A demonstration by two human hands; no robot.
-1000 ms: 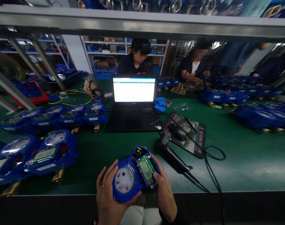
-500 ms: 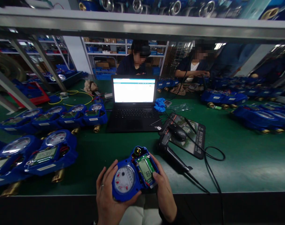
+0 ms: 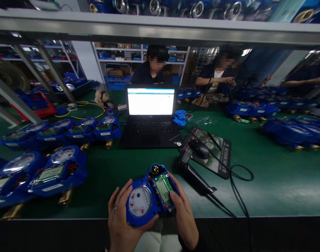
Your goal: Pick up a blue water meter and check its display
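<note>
I hold a blue water meter (image 3: 146, 197) at the near edge of the green bench (image 3: 267, 182). It has a white round dial on its left and an open green circuit board with an LCD on its right. My left hand (image 3: 121, 224) cups the dial side from below. My right hand (image 3: 184, 218) grips the board side, its thumb lying on the lower edge of the LCD.
Rows of blue meters (image 3: 57, 171) with brass fittings fill the left. An open laptop (image 3: 150, 117) stands straight ahead. A handheld scanner (image 3: 193, 171), a mouse (image 3: 199, 147) on a pad and black cables lie to the right. Two people sit across the bench.
My right thumb has slid slightly left across the LCD's lower edge. The meter and my left hand have barely moved. The people across the bench shifted their arms.
</note>
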